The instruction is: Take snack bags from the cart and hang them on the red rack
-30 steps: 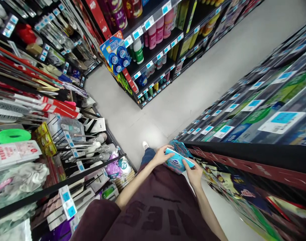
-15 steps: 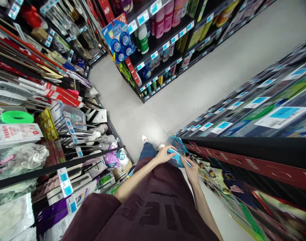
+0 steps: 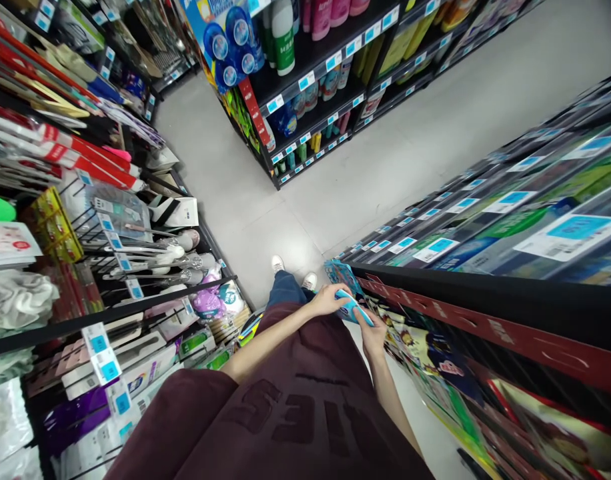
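Observation:
Both of my hands hold a small light-blue packet (image 3: 356, 309) low in front of my body, beside the end of the right shelf. My left hand (image 3: 327, 300) grips its far end, fingers bent over the edge. Around the nearer end are the fingers of my right hand (image 3: 373, 331). A narrow side of the packet faces up, and its print is too small to read. Fingers cover part of both ends.
Shelves of bottles (image 3: 284, 40) stand ahead across the grey floor (image 3: 245, 193). Hanging brushes and bath goods (image 3: 173, 260) line the left. A shelf with price tags (image 3: 435, 248) runs close on the right, with hanging bags (image 3: 445, 363) below it.
The packet has turned in my hands, so its narrow side shows more and its broad face less. My view has shifted slightly, and both shoes now show more fully.

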